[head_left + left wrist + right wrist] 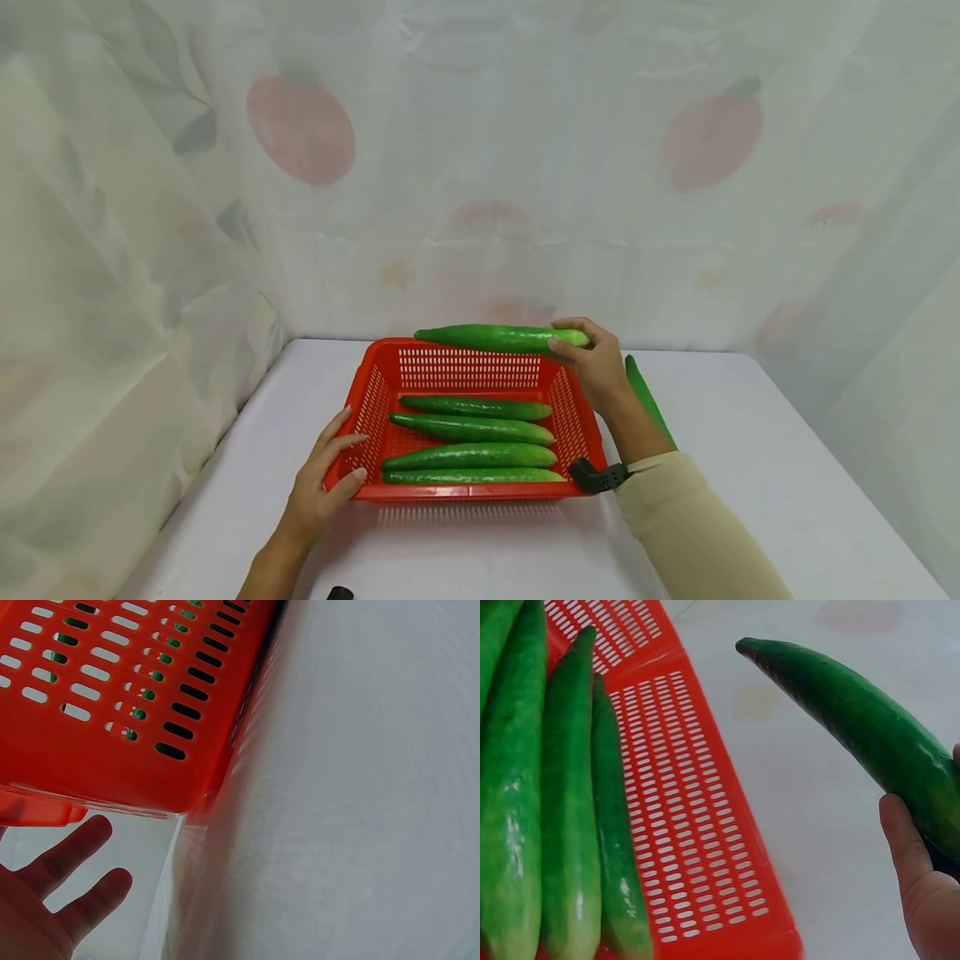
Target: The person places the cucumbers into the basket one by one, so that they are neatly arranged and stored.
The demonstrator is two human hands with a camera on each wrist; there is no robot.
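My right hand (596, 367) grips the pale end of a green cucumber (487, 337), holding it level above the far rim of a red plastic basket (468, 492). In the right wrist view the thumb presses along that cucumber (855, 712). Several more cucumbers (468, 455) lie side by side in the basket, dark tips to the left. My left hand (318, 487) rests at the basket's left rim, fingers spread and fairly straight. Two of its fingers (97, 900) show apart from the basket's wall (112, 750) in the left wrist view.
Another cucumber (648, 400) lies on the white table (750, 467) to the right of the basket, partly hidden behind my right forearm. Pale patterned sheets (525, 167) hang behind the table and along its sides.
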